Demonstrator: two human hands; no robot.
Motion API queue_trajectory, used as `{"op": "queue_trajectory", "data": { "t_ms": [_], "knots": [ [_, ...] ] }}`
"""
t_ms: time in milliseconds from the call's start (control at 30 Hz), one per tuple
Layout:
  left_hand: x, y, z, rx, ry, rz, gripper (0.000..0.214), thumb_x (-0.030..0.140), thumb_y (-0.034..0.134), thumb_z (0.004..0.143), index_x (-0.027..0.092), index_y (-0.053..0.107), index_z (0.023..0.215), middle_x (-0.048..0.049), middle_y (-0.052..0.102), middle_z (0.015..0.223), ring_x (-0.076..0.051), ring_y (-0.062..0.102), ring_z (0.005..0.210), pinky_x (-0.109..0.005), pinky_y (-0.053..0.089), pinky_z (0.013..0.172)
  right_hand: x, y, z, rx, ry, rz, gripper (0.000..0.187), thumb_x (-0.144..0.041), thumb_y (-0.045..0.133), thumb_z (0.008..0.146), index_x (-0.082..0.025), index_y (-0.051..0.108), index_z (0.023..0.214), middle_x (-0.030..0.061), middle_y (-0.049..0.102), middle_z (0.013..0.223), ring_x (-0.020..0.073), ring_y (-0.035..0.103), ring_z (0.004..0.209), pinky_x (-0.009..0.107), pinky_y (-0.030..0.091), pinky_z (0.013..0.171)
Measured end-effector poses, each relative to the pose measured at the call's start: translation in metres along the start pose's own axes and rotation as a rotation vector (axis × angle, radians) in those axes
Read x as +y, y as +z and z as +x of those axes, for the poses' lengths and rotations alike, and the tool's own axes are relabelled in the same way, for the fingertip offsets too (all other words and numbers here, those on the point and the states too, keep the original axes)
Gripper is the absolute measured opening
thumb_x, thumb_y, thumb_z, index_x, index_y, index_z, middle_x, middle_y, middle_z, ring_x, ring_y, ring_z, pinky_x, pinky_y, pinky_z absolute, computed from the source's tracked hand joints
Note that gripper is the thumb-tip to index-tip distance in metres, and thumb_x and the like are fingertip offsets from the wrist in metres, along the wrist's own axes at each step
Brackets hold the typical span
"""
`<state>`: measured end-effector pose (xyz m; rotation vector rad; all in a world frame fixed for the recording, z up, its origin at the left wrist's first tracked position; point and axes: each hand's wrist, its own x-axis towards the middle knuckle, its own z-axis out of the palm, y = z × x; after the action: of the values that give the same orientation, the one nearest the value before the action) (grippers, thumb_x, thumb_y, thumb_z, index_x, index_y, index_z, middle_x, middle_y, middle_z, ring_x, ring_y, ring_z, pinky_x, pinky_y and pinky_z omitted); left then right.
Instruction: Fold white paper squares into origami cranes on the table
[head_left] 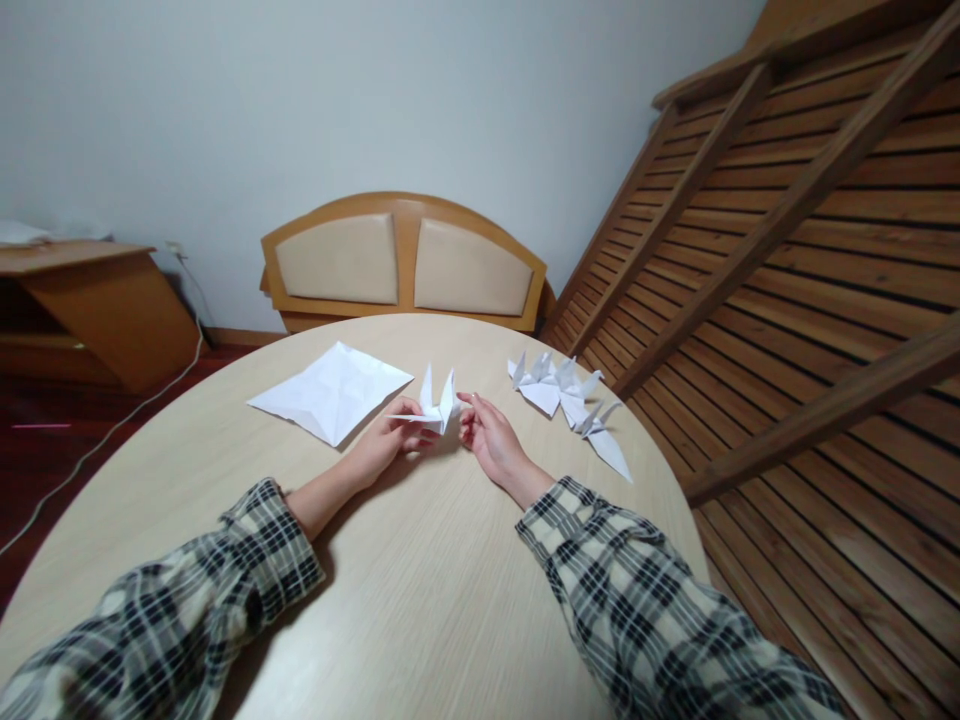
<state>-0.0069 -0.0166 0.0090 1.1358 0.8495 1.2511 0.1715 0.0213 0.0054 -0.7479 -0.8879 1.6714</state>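
Observation:
A white paper crane (442,412) is held a little above the table, its two pointed parts sticking up. My left hand (386,440) grips it from the left, with thumb and fingers closed on the folded paper. At the crane's right end, my right hand (493,440) has its fingers curled and its thumb and forefinger at the tip. The exact pinch point there is too small to make out. To the left lies a creased white sheet of paper (334,392), opened out flat. Several finished-looking paper cranes (559,385) stand grouped to the right of my right hand.
The round, light wood table (420,590) spreads under both arms. Past its far edge stands a wooden headboard (405,260) with cream panels. A slatted wooden frame (795,250) leans close along the right side. At left are a wooden desk (112,300) and a white cable (142,415).

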Motion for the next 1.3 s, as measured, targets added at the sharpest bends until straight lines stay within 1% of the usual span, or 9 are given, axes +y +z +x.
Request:
{"op": "queue_trajectory", "data": {
  "t_ms": [133,300,400,567,800,1000,1100,1233,1300],
  "knots": [
    [-0.002,-0.001,0.003,0.051,-0.038,-0.083,0.020,0.024,0.068,0.080,0.019,0.055,0.094,-0.0063,0.067,0.093,-0.017,0.068,0.079,-0.035,0.054,0.081,0.000,0.002,-0.004,-0.061,-0.016,-0.108,0.041,-0.052,0.072,0.073,-0.020,0.062,0.097,-0.0032,0.054,0.069,0.0090,0.046,0.056,0.024,0.034,0.052],
    [-0.002,-0.003,0.004,0.035,-0.045,-0.087,0.027,0.026,0.069,0.080,0.018,0.054,0.100,-0.0076,0.069,0.092,-0.017,0.069,0.077,-0.033,0.054,0.080,0.003,0.002,-0.007,-0.155,-0.030,-0.278,0.042,-0.043,0.077,0.069,-0.022,0.059,0.101,-0.0039,0.057,0.073,0.0088,0.049,0.056,0.022,0.033,0.050],
    [-0.002,-0.003,0.004,0.017,-0.049,-0.075,0.029,0.027,0.070,0.080,0.018,0.053,0.101,-0.0072,0.070,0.091,-0.016,0.069,0.075,-0.032,0.054,0.079,0.004,0.002,-0.007,-0.180,-0.047,-0.313,0.038,-0.040,0.076,0.070,-0.022,0.058,0.098,-0.0042,0.056,0.070,0.0089,0.050,0.055,0.022,0.034,0.049],
    [-0.002,-0.002,0.004,0.016,-0.052,-0.061,0.029,0.027,0.070,0.080,0.017,0.054,0.102,-0.0076,0.070,0.094,-0.017,0.069,0.077,-0.032,0.055,0.079,0.004,0.002,-0.006,-0.197,-0.046,-0.310,0.033,-0.036,0.074,0.072,-0.022,0.058,0.098,-0.0029,0.060,0.074,0.0086,0.052,0.055,0.022,0.037,0.050],
    [-0.001,-0.003,0.005,0.002,-0.077,-0.063,0.017,0.031,0.064,0.085,0.016,0.057,0.090,-0.0083,0.070,0.088,-0.018,0.069,0.079,-0.032,0.054,0.079,0.007,0.001,-0.005,-0.192,-0.069,-0.323,0.026,-0.031,0.069,0.074,-0.022,0.060,0.097,0.0001,0.064,0.081,0.0109,0.059,0.063,0.024,0.043,0.055],
    [-0.003,-0.001,0.003,-0.066,-0.072,-0.010,0.023,0.037,0.063,0.085,0.017,0.054,0.089,-0.0078,0.070,0.082,-0.019,0.068,0.077,-0.033,0.054,0.077,0.008,0.001,-0.005,-0.178,-0.075,-0.322,0.019,-0.032,0.068,0.075,-0.019,0.061,0.087,-0.0003,0.064,0.077,0.0100,0.058,0.062,0.025,0.046,0.059],
    [-0.006,0.000,0.002,-0.068,-0.054,0.054,0.025,0.039,0.062,0.086,0.019,0.048,0.093,-0.0054,0.069,0.078,-0.018,0.068,0.074,-0.034,0.054,0.076,0.009,0.001,-0.004,-0.185,-0.081,-0.320,0.023,-0.033,0.071,0.072,-0.019,0.061,0.088,-0.0010,0.064,0.077,0.0094,0.058,0.061,0.024,0.046,0.058],
    [-0.009,0.000,0.003,0.040,0.025,0.144,0.032,0.032,0.066,0.083,0.022,0.038,0.094,0.0026,0.063,0.069,-0.015,0.065,0.064,-0.033,0.054,0.068,0.013,-0.001,-0.001,-0.150,-0.097,-0.295,0.035,-0.030,0.075,0.069,-0.021,0.053,0.094,-0.0026,0.064,0.078,0.0090,0.057,0.059,0.022,0.045,0.054],
    [-0.009,0.001,0.004,0.066,0.064,0.175,0.031,0.032,0.067,0.082,0.022,0.038,0.088,0.0040,0.059,0.070,-0.013,0.062,0.065,-0.030,0.054,0.068,0.014,-0.002,0.000,-0.099,-0.117,-0.267,0.043,-0.028,0.076,0.067,-0.024,0.046,0.098,-0.0040,0.065,0.078,0.0095,0.058,0.058,0.023,0.044,0.054]
  ]
}}
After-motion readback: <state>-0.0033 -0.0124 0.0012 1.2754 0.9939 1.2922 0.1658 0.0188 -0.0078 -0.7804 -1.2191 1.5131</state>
